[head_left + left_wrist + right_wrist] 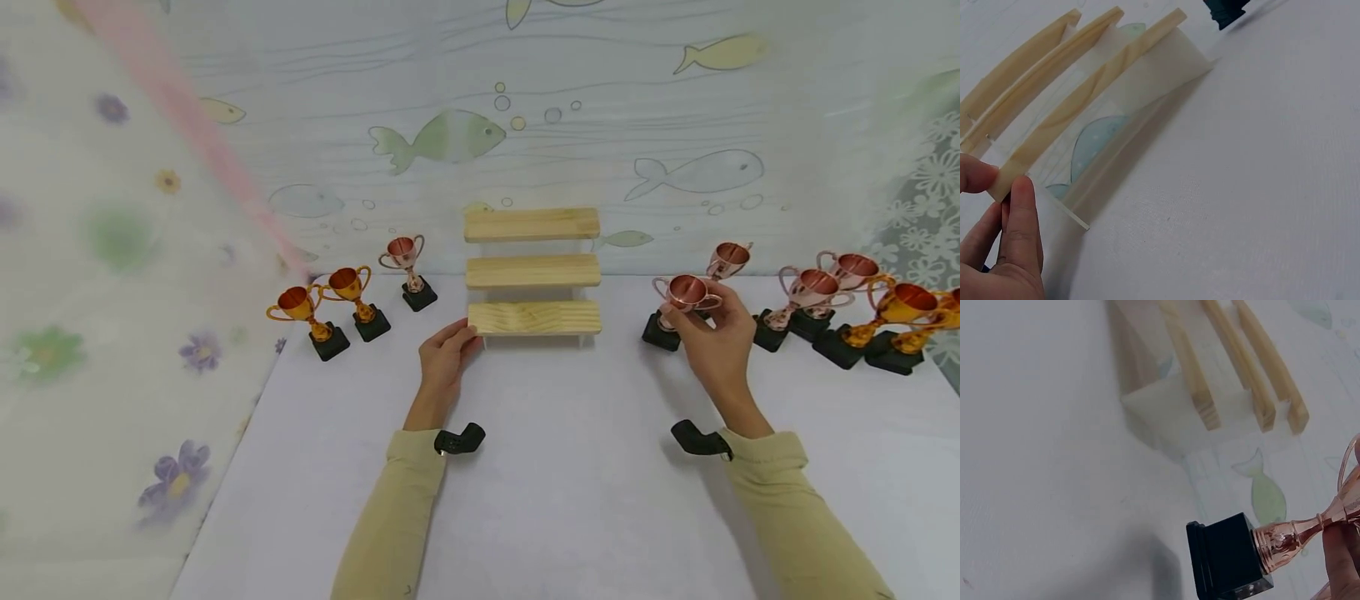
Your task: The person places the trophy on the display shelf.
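A three-step wooden display shelf with clear side supports stands at the back middle. My left hand pinches the left end of its lowest board between thumb and fingers. To the right of the shelf, my right hand grips a rose-gold trophy cup by its bowl and handle side. Its black square base shows fully in the right wrist view and appears raised off the table, its shadow lying apart. The fingers hide part of the bowl. All three boards carry nothing.
Left of the shelf stand two gold trophies and a rose-gold trophy. More rose-gold trophies and gold trophies crowd the right side. A fish-patterned curtain hangs behind the white table.
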Available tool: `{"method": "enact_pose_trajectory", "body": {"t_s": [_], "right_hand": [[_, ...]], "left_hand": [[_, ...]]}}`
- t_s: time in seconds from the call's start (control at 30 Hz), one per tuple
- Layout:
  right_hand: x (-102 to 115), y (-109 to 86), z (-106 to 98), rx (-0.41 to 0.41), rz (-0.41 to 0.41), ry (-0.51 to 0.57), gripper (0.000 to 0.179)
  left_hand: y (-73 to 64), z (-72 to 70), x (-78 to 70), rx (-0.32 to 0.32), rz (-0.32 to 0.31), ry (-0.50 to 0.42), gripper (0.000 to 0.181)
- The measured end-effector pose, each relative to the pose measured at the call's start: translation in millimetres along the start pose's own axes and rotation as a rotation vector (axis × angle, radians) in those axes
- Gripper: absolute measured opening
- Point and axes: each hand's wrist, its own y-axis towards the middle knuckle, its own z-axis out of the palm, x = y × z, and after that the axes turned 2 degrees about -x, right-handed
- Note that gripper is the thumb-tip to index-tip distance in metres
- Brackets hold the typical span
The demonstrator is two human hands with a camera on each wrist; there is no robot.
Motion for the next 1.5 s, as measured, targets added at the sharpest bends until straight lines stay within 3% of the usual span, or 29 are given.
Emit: {"method": "enact_pose_trajectory", "body": {"t_s": [0.13,0.27,0.53,0.93,1.3,1.5], "right_hand": [[14.1,-0.4,4.2,0.007,-0.038,0.036,0.049],[30.4,-0.8,9.0,0.004,-0.019,0.099,0.046],[63.7,1.7,30.5,0.077,-0.065,0.308,0.048],[87.7,22.2,82.7,0.191,-0.18,0.325,0.043],[94.0,55.8,138.0,0.245,-0.145,0.42,0.036],[116.2,69.8,159.2,0.286,-0.147,0.442,0.034]], "left_hand": [[-1.2,0.3,1.3,-0.007,-0.014,0.007,0.035],[-2.7,0.2,1.8,-0.001,-0.006,0.006,0.035],[-2.0,-0.6,1.3,-0.001,-0.014,-0.003,0.036],[-0.9,0.8,0.8,-0.004,-0.025,-0.024,0.036],[-1.5,1.7,-0.7,-0.02,-0.023,-0.041,0.036],[-0.6,1.7,0.9,-0.025,-0.047,-0.034,0.036]]}}
